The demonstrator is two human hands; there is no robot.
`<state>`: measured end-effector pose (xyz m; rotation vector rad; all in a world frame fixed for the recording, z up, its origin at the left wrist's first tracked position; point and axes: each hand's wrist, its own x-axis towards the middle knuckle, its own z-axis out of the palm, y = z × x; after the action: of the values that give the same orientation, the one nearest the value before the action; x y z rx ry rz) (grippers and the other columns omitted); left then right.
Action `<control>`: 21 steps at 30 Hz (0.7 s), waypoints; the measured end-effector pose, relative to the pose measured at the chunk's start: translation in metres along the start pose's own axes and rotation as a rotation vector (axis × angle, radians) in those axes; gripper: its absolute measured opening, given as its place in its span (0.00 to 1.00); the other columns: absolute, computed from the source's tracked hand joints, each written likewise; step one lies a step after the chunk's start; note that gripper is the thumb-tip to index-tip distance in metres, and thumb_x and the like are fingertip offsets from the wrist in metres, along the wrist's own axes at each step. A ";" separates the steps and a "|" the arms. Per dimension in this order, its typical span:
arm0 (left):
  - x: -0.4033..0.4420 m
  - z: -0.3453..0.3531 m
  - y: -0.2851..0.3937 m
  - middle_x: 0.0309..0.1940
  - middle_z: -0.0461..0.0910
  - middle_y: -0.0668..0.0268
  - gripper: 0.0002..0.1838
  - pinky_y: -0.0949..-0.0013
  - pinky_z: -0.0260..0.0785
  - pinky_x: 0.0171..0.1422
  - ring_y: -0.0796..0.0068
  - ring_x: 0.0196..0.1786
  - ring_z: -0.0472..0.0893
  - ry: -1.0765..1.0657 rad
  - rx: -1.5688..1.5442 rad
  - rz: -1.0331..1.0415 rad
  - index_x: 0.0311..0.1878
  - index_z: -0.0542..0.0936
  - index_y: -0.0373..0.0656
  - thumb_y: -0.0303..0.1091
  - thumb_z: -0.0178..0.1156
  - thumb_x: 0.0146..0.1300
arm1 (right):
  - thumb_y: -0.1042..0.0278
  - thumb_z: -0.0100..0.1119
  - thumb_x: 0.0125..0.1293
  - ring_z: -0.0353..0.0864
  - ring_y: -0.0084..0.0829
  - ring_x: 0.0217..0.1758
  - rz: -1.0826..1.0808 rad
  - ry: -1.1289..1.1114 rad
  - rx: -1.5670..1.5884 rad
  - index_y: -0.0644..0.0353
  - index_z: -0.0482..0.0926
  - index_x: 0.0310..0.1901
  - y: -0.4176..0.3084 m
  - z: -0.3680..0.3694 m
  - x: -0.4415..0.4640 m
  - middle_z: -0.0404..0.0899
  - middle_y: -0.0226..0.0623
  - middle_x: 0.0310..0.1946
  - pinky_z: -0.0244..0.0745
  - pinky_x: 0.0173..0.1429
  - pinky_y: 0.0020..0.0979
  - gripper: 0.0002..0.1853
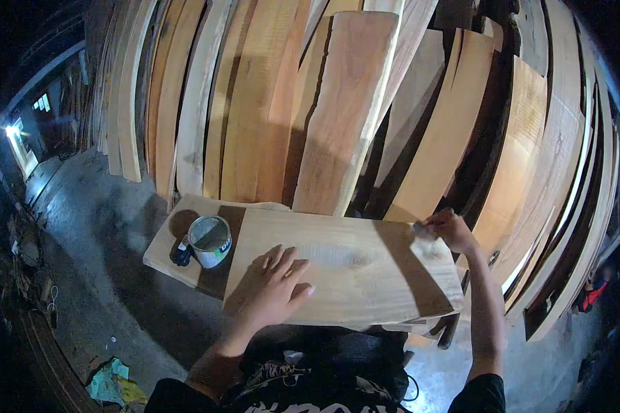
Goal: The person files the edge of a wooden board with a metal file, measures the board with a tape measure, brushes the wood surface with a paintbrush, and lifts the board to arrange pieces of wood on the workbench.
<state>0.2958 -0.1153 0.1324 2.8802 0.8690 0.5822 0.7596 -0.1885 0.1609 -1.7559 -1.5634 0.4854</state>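
A pale wooden board (337,275) lies flat in front of me. My left hand (275,289) rests on its left part, fingers spread and holding nothing. Over the far right corner, my right hand (448,230) is closed on a small grey flat tool that looks like a putty knife (422,231); its edge is blurred and its handle is hidden in the fingers. Below the tool, a whitish patch (430,253) shows on the board. Left of the board stands an open can (210,241) with a smeared inside, and a small dark object (181,255) sits against it.
The can stands on another wooden slab (164,258), partly under the board. Many tall planks (348,110) lean upright behind the work surface. Crumpled green and yellow material (117,382) lies on the concrete floor (131,275) at lower left. A bright light (12,131) shines at far left.
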 end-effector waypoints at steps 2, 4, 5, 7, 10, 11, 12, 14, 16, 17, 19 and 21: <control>0.000 0.000 0.000 0.69 0.68 0.49 0.29 0.45 0.59 0.73 0.42 0.72 0.65 0.000 0.002 0.002 0.65 0.75 0.45 0.54 0.56 0.69 | 0.76 0.60 0.66 0.85 0.35 0.36 -0.156 0.144 -0.319 0.63 0.84 0.45 0.009 0.006 0.001 0.86 0.43 0.36 0.79 0.44 0.33 0.08; -0.001 0.002 0.000 0.68 0.68 0.49 0.29 0.45 0.59 0.73 0.42 0.72 0.65 0.024 0.004 0.010 0.65 0.75 0.45 0.54 0.56 0.68 | 0.79 0.58 0.62 0.85 0.44 0.37 -0.088 0.085 -0.479 0.58 0.85 0.46 -0.008 0.012 -0.010 0.85 0.47 0.38 0.79 0.43 0.37 0.12; 0.000 0.003 -0.001 0.68 0.68 0.49 0.29 0.45 0.59 0.73 0.42 0.72 0.65 0.027 0.010 0.007 0.65 0.75 0.45 0.54 0.56 0.68 | 0.79 0.58 0.62 0.85 0.43 0.38 -0.128 0.096 -0.490 0.57 0.85 0.46 -0.005 0.018 -0.017 0.85 0.47 0.39 0.79 0.43 0.37 0.13; 0.000 0.004 -0.001 0.68 0.68 0.49 0.29 0.44 0.60 0.72 0.43 0.71 0.65 0.027 0.015 -0.002 0.65 0.75 0.45 0.54 0.56 0.68 | 0.79 0.58 0.63 0.87 0.38 0.39 -0.029 0.025 -0.534 0.58 0.85 0.46 -0.029 0.023 -0.038 0.86 0.46 0.40 0.79 0.43 0.37 0.13; 0.001 0.001 -0.002 0.67 0.69 0.49 0.28 0.44 0.60 0.72 0.43 0.71 0.66 0.028 -0.009 0.022 0.64 0.75 0.46 0.53 0.57 0.68 | 0.79 0.59 0.63 0.87 0.32 0.41 0.004 -0.130 -0.405 0.62 0.85 0.47 -0.074 0.029 -0.082 0.87 0.44 0.41 0.80 0.48 0.33 0.12; 0.001 0.004 -0.002 0.67 0.69 0.50 0.28 0.44 0.60 0.72 0.43 0.70 0.67 0.029 -0.008 -0.005 0.64 0.75 0.46 0.53 0.57 0.68 | 0.78 0.61 0.62 0.87 0.36 0.41 0.021 -0.196 -0.353 0.60 0.85 0.47 -0.098 0.030 -0.098 0.87 0.43 0.40 0.80 0.48 0.34 0.12; 0.001 0.005 -0.002 0.68 0.68 0.50 0.28 0.44 0.60 0.72 0.43 0.70 0.66 0.029 -0.013 -0.001 0.64 0.75 0.46 0.53 0.57 0.68 | 0.76 0.62 0.61 0.87 0.40 0.41 0.036 -0.262 -0.302 0.57 0.85 0.47 -0.116 0.030 -0.109 0.87 0.42 0.40 0.81 0.47 0.35 0.12; 0.000 0.003 -0.003 0.68 0.67 0.50 0.28 0.44 0.59 0.72 0.43 0.71 0.65 0.030 -0.019 0.009 0.64 0.75 0.46 0.53 0.57 0.68 | 0.75 0.63 0.62 0.86 0.39 0.45 -0.198 -0.440 -0.153 0.62 0.84 0.47 -0.129 0.028 -0.119 0.86 0.45 0.44 0.79 0.52 0.36 0.11; -0.001 0.007 -0.004 0.69 0.67 0.51 0.28 0.44 0.59 0.73 0.43 0.72 0.65 0.024 -0.002 0.008 0.64 0.75 0.46 0.53 0.57 0.68 | 0.76 0.63 0.60 0.84 0.43 0.49 -0.161 -0.539 -0.103 0.64 0.84 0.46 -0.136 0.028 -0.120 0.85 0.46 0.45 0.77 0.56 0.38 0.12; -0.001 0.007 -0.005 0.69 0.67 0.51 0.28 0.44 0.59 0.73 0.43 0.72 0.64 0.021 0.009 0.005 0.64 0.75 0.46 0.54 0.57 0.68 | 0.76 0.63 0.59 0.84 0.44 0.49 -0.199 -0.553 -0.101 0.64 0.84 0.46 -0.130 0.027 -0.117 0.85 0.46 0.45 0.77 0.57 0.39 0.12; 0.001 0.000 -0.002 0.69 0.67 0.51 0.27 0.44 0.58 0.73 0.44 0.72 0.64 -0.009 -0.020 -0.013 0.63 0.76 0.46 0.54 0.57 0.68 | 0.74 0.65 0.59 0.83 0.45 0.49 -0.304 -0.529 -0.128 0.63 0.84 0.45 -0.117 0.025 -0.103 0.85 0.45 0.44 0.76 0.57 0.40 0.12; 0.000 0.002 -0.002 0.68 0.68 0.51 0.27 0.44 0.58 0.73 0.44 0.72 0.64 0.006 -0.035 -0.011 0.63 0.76 0.46 0.54 0.57 0.68 | 0.76 0.63 0.60 0.85 0.41 0.45 -0.291 -0.409 -0.159 0.62 0.84 0.43 -0.095 0.018 -0.078 0.86 0.44 0.41 0.78 0.51 0.37 0.09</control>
<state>0.2955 -0.1130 0.1301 2.8423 0.8665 0.5987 0.6666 -0.2585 0.2028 -1.5693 -2.1582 0.6142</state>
